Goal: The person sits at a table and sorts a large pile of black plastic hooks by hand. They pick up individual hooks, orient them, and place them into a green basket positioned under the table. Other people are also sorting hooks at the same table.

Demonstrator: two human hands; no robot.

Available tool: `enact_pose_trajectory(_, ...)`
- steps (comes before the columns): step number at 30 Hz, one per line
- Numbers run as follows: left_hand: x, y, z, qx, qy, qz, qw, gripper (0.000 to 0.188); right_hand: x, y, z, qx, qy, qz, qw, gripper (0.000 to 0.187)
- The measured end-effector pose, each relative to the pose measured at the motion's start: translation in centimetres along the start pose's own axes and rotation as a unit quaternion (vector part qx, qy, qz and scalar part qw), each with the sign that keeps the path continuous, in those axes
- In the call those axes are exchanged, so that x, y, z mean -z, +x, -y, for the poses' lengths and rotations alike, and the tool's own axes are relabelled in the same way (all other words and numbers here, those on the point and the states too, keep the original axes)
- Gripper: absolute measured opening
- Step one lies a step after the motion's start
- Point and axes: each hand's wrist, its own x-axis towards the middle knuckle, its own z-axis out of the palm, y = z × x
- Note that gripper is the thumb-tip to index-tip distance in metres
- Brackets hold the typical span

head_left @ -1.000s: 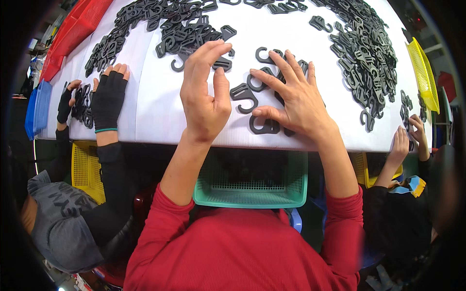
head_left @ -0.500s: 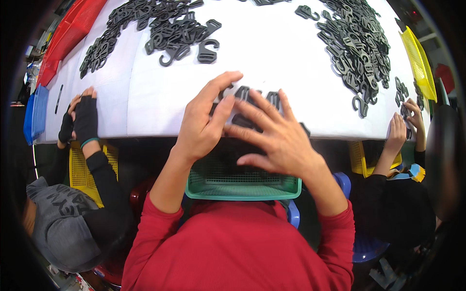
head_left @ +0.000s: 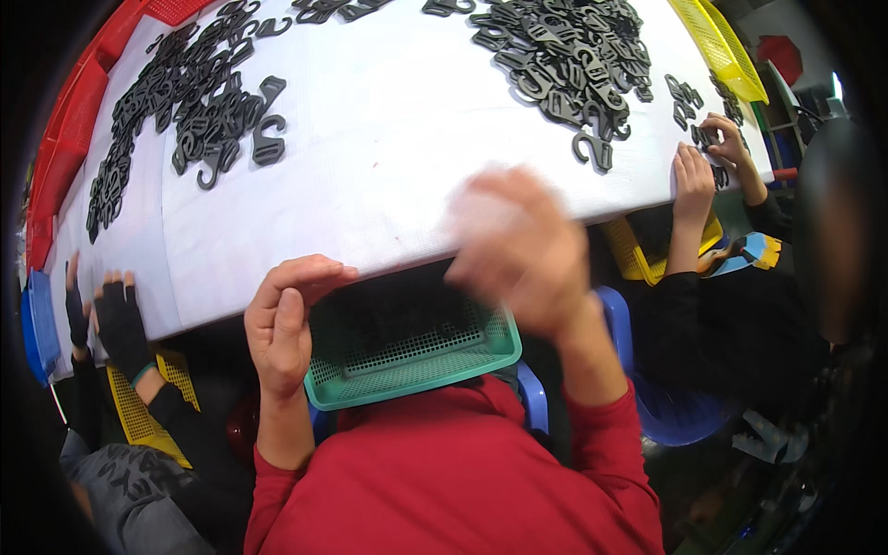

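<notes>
My left hand is just off the table's near edge, beside the left end of a green plastic basket. Its fingers are stretched out and slightly curved, and nothing shows in them. Over the near edge, right of the basket, my right hand is smeared by motion, so its fingers cannot be made out. The basket is between my body and the table; its inside is too dark to show what lies there. Black plastic hooks with slotted ends lie farther off in a left heap and a right heap.
A white-covered table spreads before me. Red trays line its far left, with a blue tray nearer. A yellow basket stands far right. Co-workers' gloved hands and bare hands rest at either side.
My hands have drawn apart, the left back toward the basket's left end. The several hooks under them at the near edge no longer show on the table. The whole view has swung.
</notes>
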Motion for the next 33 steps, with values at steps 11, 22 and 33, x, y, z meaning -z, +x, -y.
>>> enact_pose_trajectory(11,1.2,6.5,0.9,0.002,0.177,-0.093,0.980,0.032,-1.0,0.4,-12.0,-0.313,-0.184,-0.079,0.928,0.064)
enact_pose_trajectory(22,3.0,6.9,3.0,0.021,0.219,-0.136,0.966,0.026,-7.1,4.5,-3.0,-0.202,-0.106,-0.087,0.970,0.065)
enact_pose_trajectory(33,3.0,7.6,1.6,0.019,0.259,-0.059,0.964,0.031,-3.0,-10.5,3.5,-0.297,-0.145,-0.205,0.921,0.031)
